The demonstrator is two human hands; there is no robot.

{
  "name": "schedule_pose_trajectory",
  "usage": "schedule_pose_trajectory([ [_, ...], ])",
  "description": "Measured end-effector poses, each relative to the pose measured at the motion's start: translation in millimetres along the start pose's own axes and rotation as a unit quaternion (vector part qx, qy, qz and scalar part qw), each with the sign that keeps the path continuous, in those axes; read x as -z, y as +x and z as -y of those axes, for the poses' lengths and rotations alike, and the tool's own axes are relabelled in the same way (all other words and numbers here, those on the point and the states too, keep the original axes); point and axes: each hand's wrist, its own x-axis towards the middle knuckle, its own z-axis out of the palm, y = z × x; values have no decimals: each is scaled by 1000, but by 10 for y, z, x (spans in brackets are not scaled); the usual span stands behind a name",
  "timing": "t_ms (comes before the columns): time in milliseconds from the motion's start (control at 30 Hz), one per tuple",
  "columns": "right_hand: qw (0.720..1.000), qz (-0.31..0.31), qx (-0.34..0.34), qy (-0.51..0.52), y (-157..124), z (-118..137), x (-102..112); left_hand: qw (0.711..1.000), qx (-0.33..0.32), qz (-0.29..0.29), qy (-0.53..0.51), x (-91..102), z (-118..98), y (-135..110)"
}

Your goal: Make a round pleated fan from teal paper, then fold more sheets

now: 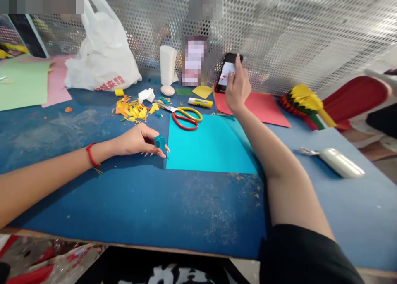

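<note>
1. The left hand (pixel 136 140) is resting low over the dark blue surface (pixel 139 205), its grip clenching a small folded teal paper piece (pixel 160 142) in a pinch. That piece is sitting at the fingertips, just beside the left edge of a large square teal paper sheet (pixel 211 145).
2. A red beaded bracelet (pixel 91 155) is circling the left wrist.
3. The right hand (pixel 238 87) is rising above a flat red paper sheet (pixel 263 110), its grip grasping a black smartphone (pixel 228 71) at a tilt, with the lit screen showing.
4. Steel scissors with red and yellow loop handles (pixel 186 118) are lying just above the teal sheet, their blades pointing left toward a heap of cut yellow paper scraps (pixel 132 110).
5. A yellow and white glue stick (pixel 200 102) is lying just beyond the scissors, near the red sheet.
6. A white paper cylinder (pixel 168 65) is standing upright beside a bulging white plastic bag (pixel 102 48), in front of a perforated metal screen (pixel 279 27).
7. A folded red, yellow and green paper fan (pixel 305 104) is sitting to the right, near a white oblong device (pixel 339 163), while pale green and pink paper sheets (pixel 23 83) are lying far left.
</note>
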Motion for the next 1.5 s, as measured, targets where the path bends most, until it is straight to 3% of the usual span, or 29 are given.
schedule_pose_trajectory([
  [100,987,100,-49,-118,124,-371,-147,1000,-15,-2,5,0,12,5],
  [233,976,143,-57,-152,68,-484,-257,1000,-18,-9,4,-3,32,2],
  [467,994,13,-75,-76,100,-349,-146,999,-5,-39,-19,-6,54,-13],
  [533,999,-25,-44,-13,79,-155,-115,996,-2,-79,-32,-20,42,-20],
  [600,996,-22,32,77,-41,154,-86,991,-2,-130,-37,-34,29,-29],
  [667,970,19,113,215,-283,544,-41,983,-1,-180,-28,-39,27,-38],
  [700,943,64,152,290,-442,749,-9,980,1,-200,-20,-35,32,-42],
  [767,862,175,237,413,-796,1124,69,975,5,-224,2,-15,49,-48],
  [833,796,272,282,462,-1119,1400,147,975,1,-221,26,11,68,-49],
  [967,795,258,228,500,-1438,1593,220,978,1,-205,38,34,72,-36],
  [1233,762,260,219,551,-1404,1509,170,983,57,-174,-32,13,41,-10],
  [1500,746,303,177,567,-1413,1517,210,990,72,-118,-27,63,129,5],
])
